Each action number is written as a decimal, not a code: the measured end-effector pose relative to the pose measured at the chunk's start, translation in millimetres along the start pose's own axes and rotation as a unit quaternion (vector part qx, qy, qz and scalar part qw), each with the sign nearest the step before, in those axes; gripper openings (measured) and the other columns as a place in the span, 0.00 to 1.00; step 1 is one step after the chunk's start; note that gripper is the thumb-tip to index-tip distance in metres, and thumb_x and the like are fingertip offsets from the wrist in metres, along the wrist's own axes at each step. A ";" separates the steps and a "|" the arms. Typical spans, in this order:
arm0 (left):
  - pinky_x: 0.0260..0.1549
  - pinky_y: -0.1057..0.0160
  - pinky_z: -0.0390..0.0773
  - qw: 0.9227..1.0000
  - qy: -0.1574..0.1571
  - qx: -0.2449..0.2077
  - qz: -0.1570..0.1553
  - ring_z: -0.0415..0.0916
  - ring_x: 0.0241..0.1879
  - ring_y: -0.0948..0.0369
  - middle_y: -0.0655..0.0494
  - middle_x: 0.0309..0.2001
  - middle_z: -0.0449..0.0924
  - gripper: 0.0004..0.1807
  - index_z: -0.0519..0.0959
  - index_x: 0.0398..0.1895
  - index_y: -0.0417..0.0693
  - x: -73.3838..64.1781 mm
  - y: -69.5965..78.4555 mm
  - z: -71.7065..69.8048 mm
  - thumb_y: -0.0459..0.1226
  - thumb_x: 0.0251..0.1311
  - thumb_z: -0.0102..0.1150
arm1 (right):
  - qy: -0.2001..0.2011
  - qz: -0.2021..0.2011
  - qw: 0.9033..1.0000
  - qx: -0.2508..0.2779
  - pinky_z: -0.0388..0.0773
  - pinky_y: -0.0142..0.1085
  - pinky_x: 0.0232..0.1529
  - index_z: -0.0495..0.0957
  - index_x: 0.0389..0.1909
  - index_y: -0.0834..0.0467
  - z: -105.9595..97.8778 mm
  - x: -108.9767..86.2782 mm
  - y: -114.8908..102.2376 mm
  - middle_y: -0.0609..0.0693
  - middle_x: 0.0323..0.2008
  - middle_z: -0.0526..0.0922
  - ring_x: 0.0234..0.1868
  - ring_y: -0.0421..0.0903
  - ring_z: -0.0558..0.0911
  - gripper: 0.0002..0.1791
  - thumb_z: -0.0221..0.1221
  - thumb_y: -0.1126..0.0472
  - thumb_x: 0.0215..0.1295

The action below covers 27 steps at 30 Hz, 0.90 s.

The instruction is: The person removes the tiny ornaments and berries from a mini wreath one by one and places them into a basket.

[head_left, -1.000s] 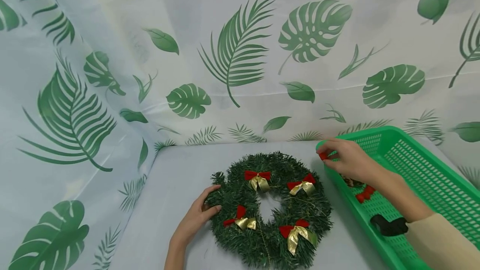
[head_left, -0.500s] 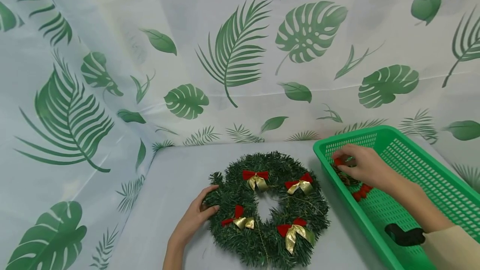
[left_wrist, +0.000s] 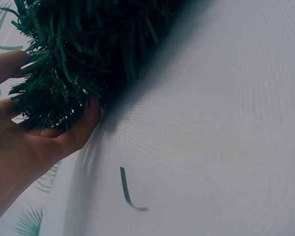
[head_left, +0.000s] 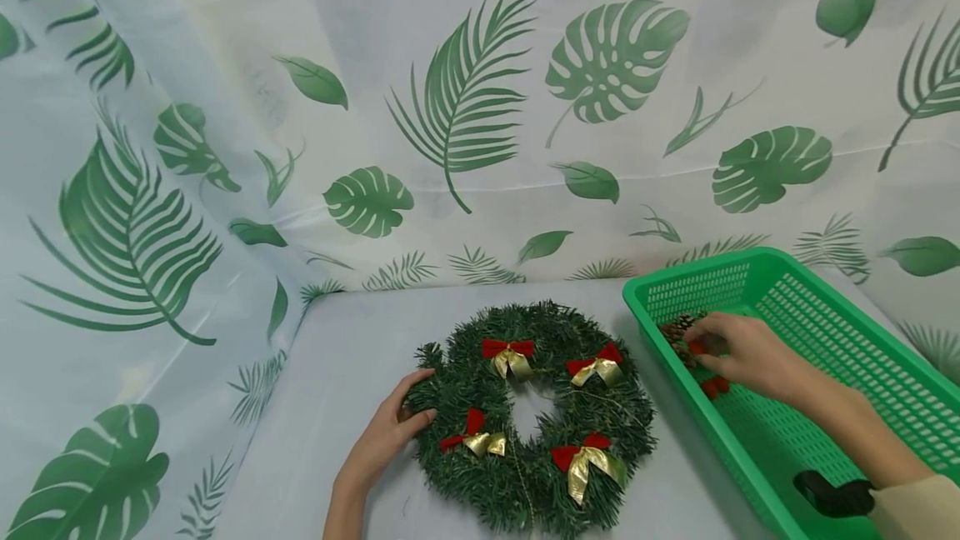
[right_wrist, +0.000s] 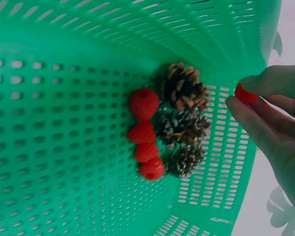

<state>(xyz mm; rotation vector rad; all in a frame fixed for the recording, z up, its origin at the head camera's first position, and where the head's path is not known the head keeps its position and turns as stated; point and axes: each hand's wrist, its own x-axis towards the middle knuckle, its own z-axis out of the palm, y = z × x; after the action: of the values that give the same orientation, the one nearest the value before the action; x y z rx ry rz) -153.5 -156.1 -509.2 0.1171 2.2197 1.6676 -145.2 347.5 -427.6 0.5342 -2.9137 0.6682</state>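
Note:
A round green Christmas wreath (head_left: 480, 373) lies on the white table, with several red-and-gold bows on it. My left hand (head_left: 385, 432) grips its left edge, thumb and fingers about the green tufts (left_wrist: 59, 73). Inside the green basket (head_left: 750, 473), in the head view, my right hand (head_left: 757, 361) is low beside the pine cones (head_left: 681, 332). In the right wrist view, its thumb and fingertips pinch a small red berry (right_wrist: 246, 94), partly hidden by the fingers. Several red berries (right_wrist: 143, 104) lie in a row against the pine cones on the basket floor.
A white sheet with green leaf prints (head_left: 480, 107) hangs behind and to the left of the table. The basket stands close to the wreath's right side. A thin green strand (left_wrist: 125, 189) lies on the tabletop near my left hand.
My right hand, holding the red berry, has moved from the basket's near left corner rim rightward and down into the basket. My left hand stays on the wreath; the head view shifts slightly.

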 end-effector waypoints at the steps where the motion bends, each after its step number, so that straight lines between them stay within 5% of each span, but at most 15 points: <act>1: 0.31 0.59 0.65 1.000 0.001 0.001 0.000 0.56 0.27 0.60 0.50 0.43 0.68 0.36 0.65 0.77 0.68 -0.3 0.3 -0.2 0.42 0.67 0.66 | -0.002 0.000 1.000 -0.003 0.78 0.33 0.30 0.86 0.41 0.63 0.2 -1.5 1.5 0.49 0.35 0.84 0.33 0.44 0.83 0.13 0.72 0.73 0.54; 18: 0.30 0.60 0.65 1.000 0.002 -0.001 0.000 0.56 0.27 0.59 0.53 0.36 0.64 0.36 0.65 0.77 0.68 -0.3 -1.5 0.1 0.41 0.67 0.66 | -0.065 0.000 0.997 -0.032 0.77 0.33 0.29 0.85 0.34 0.65 8.7 -21.1 24.2 0.48 0.29 0.83 0.28 0.41 0.79 0.12 0.72 0.76 0.47; 27: 0.32 0.58 0.66 1.000 0.005 -0.005 0.001 0.57 0.29 0.59 0.49 0.54 0.71 0.36 0.65 0.76 0.68 -1.2 0.4 -0.1 0.41 0.67 0.66 | -0.081 -0.007 0.996 -0.029 0.76 0.33 0.26 0.82 0.28 0.62 18.7 -21.1 29.7 0.48 0.27 0.81 0.27 0.42 0.78 0.14 0.71 0.80 0.43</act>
<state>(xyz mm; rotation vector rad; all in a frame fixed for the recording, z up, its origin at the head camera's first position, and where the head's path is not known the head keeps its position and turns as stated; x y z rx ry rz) -152.5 -156.5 -508.5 0.1079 2.2180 1.6833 -136.6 370.9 -460.1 0.6311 -3.0655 0.5625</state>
